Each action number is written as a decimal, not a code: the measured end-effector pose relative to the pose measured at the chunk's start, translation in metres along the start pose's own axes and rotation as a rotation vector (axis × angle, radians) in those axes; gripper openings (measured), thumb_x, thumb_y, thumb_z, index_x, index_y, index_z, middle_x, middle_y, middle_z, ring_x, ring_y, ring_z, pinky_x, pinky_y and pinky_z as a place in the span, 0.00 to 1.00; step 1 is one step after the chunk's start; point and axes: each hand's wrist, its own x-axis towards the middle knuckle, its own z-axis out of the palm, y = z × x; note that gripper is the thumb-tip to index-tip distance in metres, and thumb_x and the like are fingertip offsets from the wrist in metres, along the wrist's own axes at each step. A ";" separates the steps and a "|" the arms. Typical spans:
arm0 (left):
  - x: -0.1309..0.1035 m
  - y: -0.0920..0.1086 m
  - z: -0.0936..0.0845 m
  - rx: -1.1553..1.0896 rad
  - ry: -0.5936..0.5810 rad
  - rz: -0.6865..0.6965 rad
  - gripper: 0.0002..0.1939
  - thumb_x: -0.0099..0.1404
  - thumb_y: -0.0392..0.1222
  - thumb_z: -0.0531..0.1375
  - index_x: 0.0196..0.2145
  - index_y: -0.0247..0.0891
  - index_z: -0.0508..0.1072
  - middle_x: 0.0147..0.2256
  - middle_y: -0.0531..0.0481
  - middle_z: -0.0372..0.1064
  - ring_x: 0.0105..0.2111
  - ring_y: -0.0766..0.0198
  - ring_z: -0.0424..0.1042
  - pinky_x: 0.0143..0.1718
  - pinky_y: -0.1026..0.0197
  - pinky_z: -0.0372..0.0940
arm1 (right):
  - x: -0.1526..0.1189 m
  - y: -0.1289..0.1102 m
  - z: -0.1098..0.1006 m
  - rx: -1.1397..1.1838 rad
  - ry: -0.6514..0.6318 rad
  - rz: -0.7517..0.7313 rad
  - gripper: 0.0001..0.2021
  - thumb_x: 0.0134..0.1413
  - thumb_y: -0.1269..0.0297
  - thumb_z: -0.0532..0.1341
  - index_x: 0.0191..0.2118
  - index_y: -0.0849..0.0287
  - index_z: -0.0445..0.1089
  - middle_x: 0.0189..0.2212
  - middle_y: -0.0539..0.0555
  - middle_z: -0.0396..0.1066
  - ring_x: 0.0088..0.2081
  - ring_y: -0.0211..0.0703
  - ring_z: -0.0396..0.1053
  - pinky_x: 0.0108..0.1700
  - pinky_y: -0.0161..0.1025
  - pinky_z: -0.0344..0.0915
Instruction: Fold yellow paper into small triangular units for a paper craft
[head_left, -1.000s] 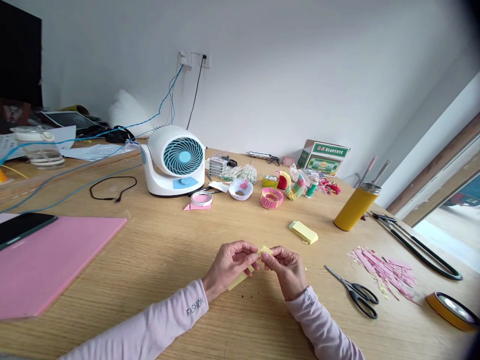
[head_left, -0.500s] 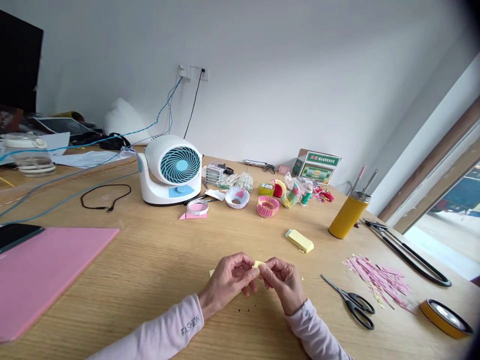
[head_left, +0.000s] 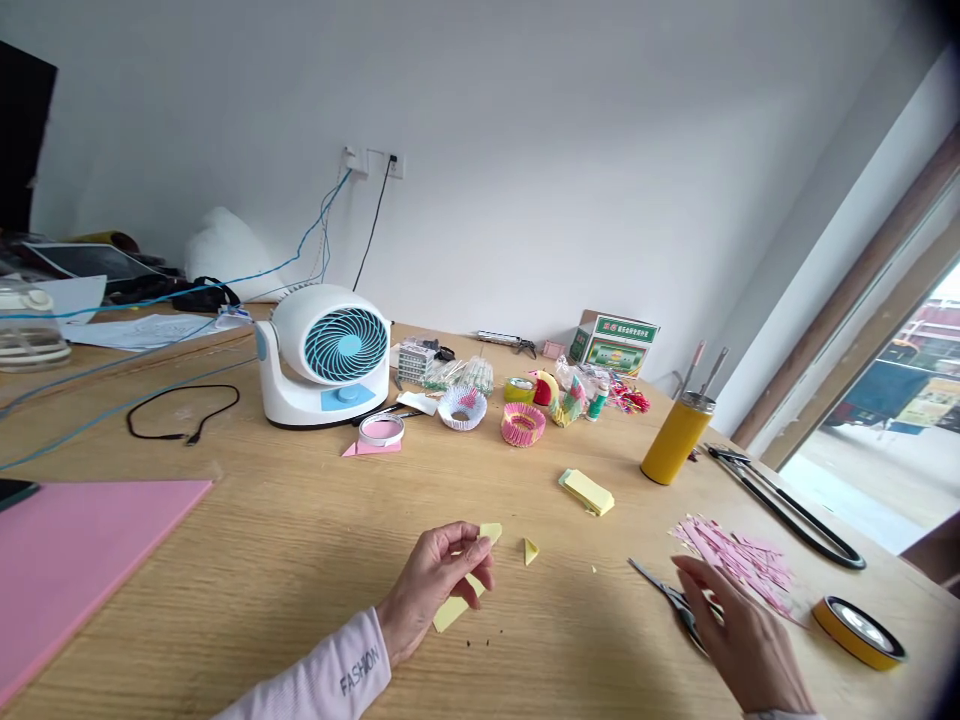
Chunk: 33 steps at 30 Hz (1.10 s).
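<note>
My left hand (head_left: 433, 580) pinches a small piece of yellow paper (head_left: 490, 532) between thumb and fingers. A yellow paper strip (head_left: 453, 610) lies on the table partly under that hand. To its right sits a small folded yellow paper piece (head_left: 531, 551). My right hand (head_left: 750, 635) is over the handles of the scissors (head_left: 660, 582), fingers apart; the hand covers part of the handles, and contact is unclear. Farther back rests a stack of yellow paper strips (head_left: 588, 491).
Pink paper scraps (head_left: 739, 560) and a roll of tape (head_left: 859, 632) lie at the right. A yellow tumbler (head_left: 675, 440) stands behind them. Across the back are a white fan (head_left: 322, 360), two paper rings and craft supplies. Pink sheets (head_left: 97, 560) lie left.
My right hand has let go of the yellow paper and moved right to the scissors. A small folded yellow piece now shows on the table. The view has shifted slightly right.
</note>
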 end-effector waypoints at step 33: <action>0.003 -0.001 -0.004 -0.168 0.023 -0.066 0.14 0.55 0.48 0.62 0.28 0.32 0.69 0.28 0.50 0.69 0.21 0.73 0.67 0.17 0.73 0.53 | 0.018 -0.117 0.039 0.687 -0.834 -0.162 0.16 0.52 0.57 0.60 0.45 0.57 0.65 0.25 0.50 0.68 0.27 0.39 0.63 0.28 0.35 0.58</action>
